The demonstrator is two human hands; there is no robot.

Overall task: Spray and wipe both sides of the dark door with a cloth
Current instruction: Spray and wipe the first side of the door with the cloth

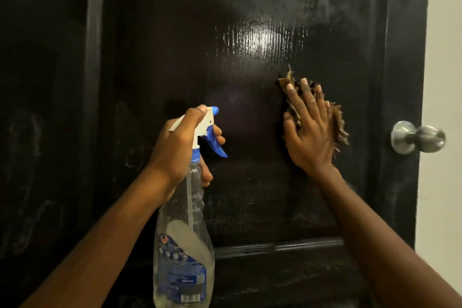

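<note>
pressing flat on the dark door (pixel 225 20), the right hand (pixel 310 130) held a frayed brown cloth (pixel 340 122) against the shiny wood. its fingers (pixel 306 92) were straight and spread wide. the cloth sat on the middle panel, a bit left of the round silver knob (pixel 420 137). the left hand (pixel 180 147) gripped the neck of a clear spray bottle (pixel 185 245), fingers curled round it and one finger on the blue trigger (pixel 217 147). the nozzle pointed at the door. a pale wall (pixel 442 32) showed past the door's right edge.
</note>
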